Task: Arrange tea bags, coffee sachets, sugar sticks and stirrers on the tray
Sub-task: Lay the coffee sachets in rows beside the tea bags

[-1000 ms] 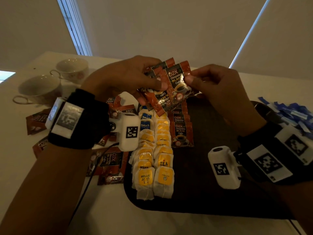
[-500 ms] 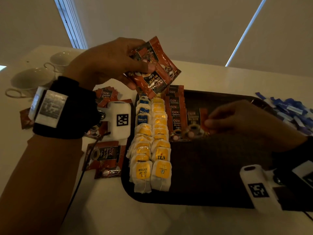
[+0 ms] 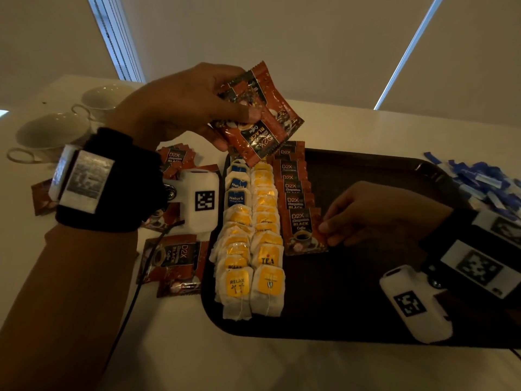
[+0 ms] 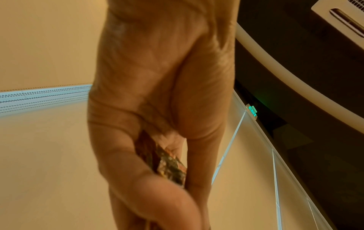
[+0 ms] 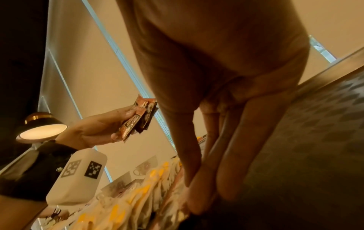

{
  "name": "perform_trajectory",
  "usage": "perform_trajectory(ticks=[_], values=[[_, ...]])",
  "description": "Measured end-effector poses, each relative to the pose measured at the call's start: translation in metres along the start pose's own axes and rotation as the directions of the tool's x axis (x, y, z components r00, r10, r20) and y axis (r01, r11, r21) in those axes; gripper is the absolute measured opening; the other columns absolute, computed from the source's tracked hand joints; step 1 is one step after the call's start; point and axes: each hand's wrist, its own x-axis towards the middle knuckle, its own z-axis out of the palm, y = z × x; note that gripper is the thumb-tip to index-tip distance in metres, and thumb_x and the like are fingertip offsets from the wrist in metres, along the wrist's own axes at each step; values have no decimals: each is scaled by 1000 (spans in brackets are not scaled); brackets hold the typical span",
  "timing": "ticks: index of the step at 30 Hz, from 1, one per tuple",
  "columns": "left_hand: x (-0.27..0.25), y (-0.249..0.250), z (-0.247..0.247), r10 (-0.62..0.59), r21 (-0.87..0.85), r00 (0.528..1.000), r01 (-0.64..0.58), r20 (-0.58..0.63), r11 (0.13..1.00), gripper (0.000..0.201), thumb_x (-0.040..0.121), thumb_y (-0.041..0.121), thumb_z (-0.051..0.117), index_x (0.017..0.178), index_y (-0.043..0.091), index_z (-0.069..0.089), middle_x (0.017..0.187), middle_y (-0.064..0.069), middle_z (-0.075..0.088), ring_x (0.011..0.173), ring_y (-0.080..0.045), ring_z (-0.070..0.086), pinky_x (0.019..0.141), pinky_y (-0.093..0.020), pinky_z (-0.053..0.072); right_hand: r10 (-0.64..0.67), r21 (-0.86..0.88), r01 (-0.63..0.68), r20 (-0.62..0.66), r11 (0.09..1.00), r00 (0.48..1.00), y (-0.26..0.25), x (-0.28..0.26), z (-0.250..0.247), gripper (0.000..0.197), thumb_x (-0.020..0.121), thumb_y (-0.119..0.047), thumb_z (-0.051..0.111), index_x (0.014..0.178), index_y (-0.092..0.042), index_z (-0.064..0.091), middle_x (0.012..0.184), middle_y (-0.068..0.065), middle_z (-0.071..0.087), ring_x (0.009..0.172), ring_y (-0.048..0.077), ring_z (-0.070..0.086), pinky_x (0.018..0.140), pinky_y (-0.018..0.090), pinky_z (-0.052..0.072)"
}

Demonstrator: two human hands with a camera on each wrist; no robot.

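The right hand (image 3: 375,214) pinched a coffee sachet (image 3: 303,230) at its 9 o'clock on the tray (image 3: 366,170); the left hand (image 3: 180,105) gripped several sachets (image 3: 260,117) above, at 11 o'clock.

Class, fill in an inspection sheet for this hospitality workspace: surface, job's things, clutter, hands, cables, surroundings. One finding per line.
Surface: pale table carrying a dark rounded tray.
Job's things: two rows of white tea bags with yellow or blue tags and a row of overlapping red-brown coffee sachets on the tray; blue-and-white sugar sticks piled beyond the tray's right edge; stirrers: nothing seen.
Clutter: loose coffee sachets left of the tray; two white teacups at far left.
Hands: left hand holds a bunch of sachets above the tray; right hand pinches the nearest sachet of the row.
Cables: black cable runs from the left wrist unit.
Surroundings: pale window blinds; lit lamp.
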Motion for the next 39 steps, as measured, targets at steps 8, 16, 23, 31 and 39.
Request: perform_trajectory(ticks=[8,16,23,31,39], values=[[1,-1,0,4,5,1000,-4,-8,1000,34,83,16,65,115,23,58,94,2,68,68,-10,70,50,-21,56,3,12,-3,-13,1000,1000,-7,2,1,6,84,-10,61,88,-9,65,71,-1,70,60,6,67,49,16,50],[1,0,2,9,-9,1000,-9,-1,1000,29,81,17,66,109,25,60,92,4,68,68,-10,70,48,-21,54,3,-16,-4,-18,1000,1000,-7,7,3,5,83,-13,63,86,-10,66,71,-1,70,60,6,67,53,19,50],[2,0,3,6,-18,1000,-6,18,1000,38,80,18,66,117,21,57,95,2,67,69,-12,71,48,-20,53,8,9,-8,-18,1000,1000,-7,12,3,4,83,-9,62,85,-7,64,71,2,70,57,6,67,50,16,53],[3,-1,3,7,-15,1000,-7,14,1000,29,82,17,66,109,25,59,91,4,67,68,-10,70,48,-19,53,-2,8,3,-43,1000,999,-9,17,2,4,83,-10,63,81,-7,63,65,0,69,54,5,66,45,16,49],[5,-2,6,-5,19,997,3,83,1000,43,76,21,69,118,18,59,101,-4,69,75,-17,72,49,-21,53,-414,-191,368,-379,910,827,-26,-2,-8,23,83,-39,57,80,-17,60,73,-5,66,59,2,65,55,14,49]])
